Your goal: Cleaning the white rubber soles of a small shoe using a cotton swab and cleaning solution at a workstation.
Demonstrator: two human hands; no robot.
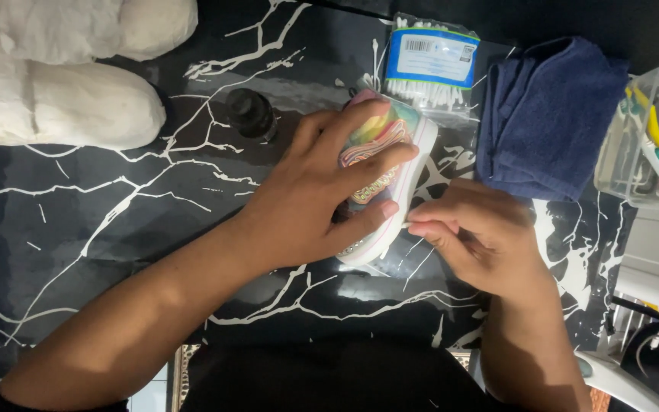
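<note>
Left hand (pixel 318 194) is wrapped over the top of a small rainbow shoe (pixel 384 172), pinning it on its side in the middle of the black marbled tabletop (pixel 101 221). Right hand (pixel 474 236) is pinched shut at the white sole edge; can't tell what it's pinching. I'd keep that left grip firm and work the rim in short strokes. Cotton swabs (pixel 430 65) and a blue towel (pixel 547 114) sit just behind.

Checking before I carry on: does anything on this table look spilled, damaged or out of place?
Nothing stands out. The left hand holds the small rainbow shoe on its side, the right hand is at its sole, and the blue towel lies folded.
</note>
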